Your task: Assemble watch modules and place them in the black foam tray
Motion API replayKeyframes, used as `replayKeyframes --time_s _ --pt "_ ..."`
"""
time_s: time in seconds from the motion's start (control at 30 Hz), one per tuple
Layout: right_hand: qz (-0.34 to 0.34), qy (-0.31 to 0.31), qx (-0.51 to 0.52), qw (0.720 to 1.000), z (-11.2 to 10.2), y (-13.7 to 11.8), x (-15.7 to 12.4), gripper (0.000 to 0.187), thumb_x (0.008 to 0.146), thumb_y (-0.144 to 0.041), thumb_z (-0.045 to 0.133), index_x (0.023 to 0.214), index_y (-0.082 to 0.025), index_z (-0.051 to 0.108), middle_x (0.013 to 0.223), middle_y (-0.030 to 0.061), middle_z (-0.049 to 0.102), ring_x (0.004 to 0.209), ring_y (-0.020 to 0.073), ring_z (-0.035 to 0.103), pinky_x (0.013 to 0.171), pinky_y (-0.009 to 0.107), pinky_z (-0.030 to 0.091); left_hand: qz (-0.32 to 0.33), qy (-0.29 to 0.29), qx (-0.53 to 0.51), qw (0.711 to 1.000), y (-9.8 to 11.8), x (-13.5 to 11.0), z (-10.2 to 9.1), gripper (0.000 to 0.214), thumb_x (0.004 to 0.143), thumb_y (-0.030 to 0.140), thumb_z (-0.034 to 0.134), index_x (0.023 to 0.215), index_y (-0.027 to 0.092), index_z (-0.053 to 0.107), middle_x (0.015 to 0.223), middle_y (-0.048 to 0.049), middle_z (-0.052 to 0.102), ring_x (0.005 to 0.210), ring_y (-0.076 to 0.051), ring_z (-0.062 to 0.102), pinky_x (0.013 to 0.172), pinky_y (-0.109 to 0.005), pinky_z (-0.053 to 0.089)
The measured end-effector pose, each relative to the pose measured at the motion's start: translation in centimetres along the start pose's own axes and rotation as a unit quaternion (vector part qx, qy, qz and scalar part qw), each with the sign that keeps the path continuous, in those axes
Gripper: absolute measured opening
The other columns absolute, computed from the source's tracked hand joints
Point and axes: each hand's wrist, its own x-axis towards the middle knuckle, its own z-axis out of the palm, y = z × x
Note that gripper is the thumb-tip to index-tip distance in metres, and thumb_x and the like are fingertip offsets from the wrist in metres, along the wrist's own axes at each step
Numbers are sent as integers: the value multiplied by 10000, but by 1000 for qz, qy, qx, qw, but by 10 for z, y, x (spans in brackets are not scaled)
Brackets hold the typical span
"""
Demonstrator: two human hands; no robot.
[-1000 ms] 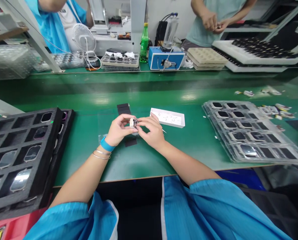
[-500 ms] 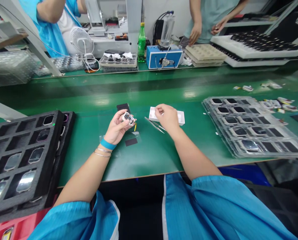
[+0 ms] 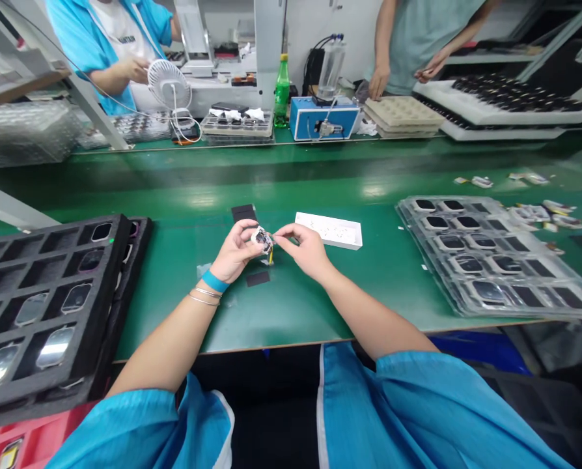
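Note:
My left hand (image 3: 235,251) is closed round a small watch case (image 3: 261,238), held just above the green bench. My right hand (image 3: 304,248) is pinched on a thin pair of tweezers whose tip meets the watch case. A small yellow tab (image 3: 270,256) hangs under the case. A white parts box (image 3: 329,230) lies just right of my right hand. A black pad (image 3: 243,213) lies behind my hands, and a dark strip (image 3: 258,279) lies in front of them.
A black foam tray (image 3: 51,293) with several watch screens sits at the left. Clear plastic trays (image 3: 486,260) of watch cases lie at the right. Beyond the conveyor, two other people stand by a blue device (image 3: 324,117), a green bottle (image 3: 282,81) and a small fan (image 3: 168,85).
My right hand has come back from the white box to the watch case, bringing the tweezers' tip against it. My left hand has kept hold of the case.

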Motion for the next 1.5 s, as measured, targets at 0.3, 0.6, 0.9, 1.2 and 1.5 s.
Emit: replayKeyframes --time_s 0.3,0.6,0.9,1.2,1.5 --pt "7 14 17 1000 11 1 -7 112 797 -299 657 800 -190 685 825 24 732 790 171 677 796 323 528 5 -1 20 1000 -2 1 0 621 559 224 899 1052 203 522 887 8 697 776 -129 680 702 -223 543" --pt "-130 5 -187 974 10 -1 -12 142 871 -207 585 746 -234 646 768 -15 703 716 154 628 1142 513 309 2 29 19 999 -5 -1 5 580 526 192 907 991 183 560 838 22 688 720 -105 665 668 -196 539" --pt "183 -103 266 941 15 -4 -6 340 743 -361 749 1018 -231 596 961 12 704 911 159 676 899 342 530 -4 43 -34 999 1 -1 1 549 564 259 896 987 215 548 879 23 703 756 -115 685 687 -210 555" --pt "275 -116 330 895 3 -2 1 376 586 -272 863 862 -184 624 721 -35 666 644 119 673 741 318 604 -3 54 -57 997 7 3 -10 535 569 280 888 927 226 494 848 15 719 862 -173 724 775 -262 564" --pt "38 28 156 987 4 -12 -5 411 731 -502 752 1017 -214 686 960 39 706 873 172 654 872 357 557 -121 -1 -45 992 2 -3 -1 494 619 242 845 1003 202 538 807 6 700 770 -184 726 736 -294 592"
